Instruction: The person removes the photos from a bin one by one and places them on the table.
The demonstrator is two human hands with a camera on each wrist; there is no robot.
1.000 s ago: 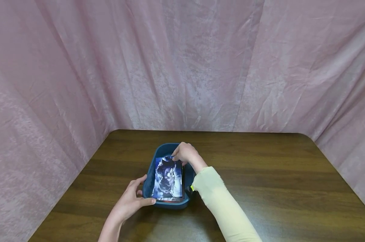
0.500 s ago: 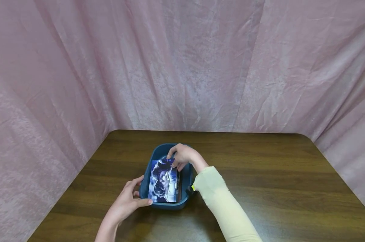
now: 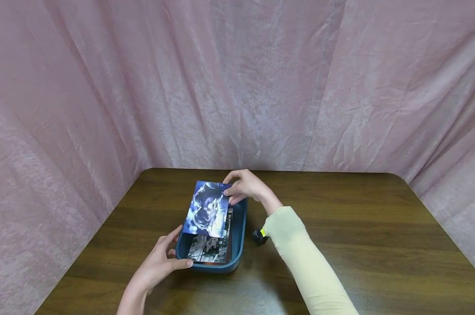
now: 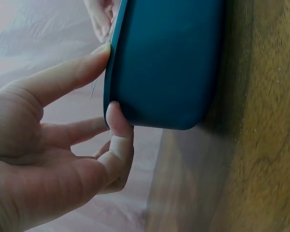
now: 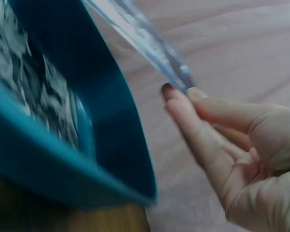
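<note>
A blue-and-white picture card (image 3: 207,209) is lifted above a dark teal bin (image 3: 237,238) on the wooden table; my right hand (image 3: 243,186) pinches its far top corner. In the right wrist view the card's edge (image 5: 144,41) runs up from my fingertips (image 5: 176,94) over the bin's wall (image 5: 117,121). More cards (image 3: 210,250) lie flat inside the bin. My left hand (image 3: 164,258) holds the bin's near left corner, thumb on the front wall, fingers at the rim. The left wrist view shows that thumb (image 4: 120,130) against the bin's outside (image 4: 169,63).
A small black object with a yellow spot (image 3: 259,236) lies on the table (image 3: 359,227) just right of the bin, beside my cream sleeve (image 3: 300,258). Pink cloth (image 3: 237,83) hangs behind the table and along both sides.
My right hand has lifted the top card out of the bin, up and towards the far edge, uncovering the card beneath. The bin has slid a little to the left with my left hand.
</note>
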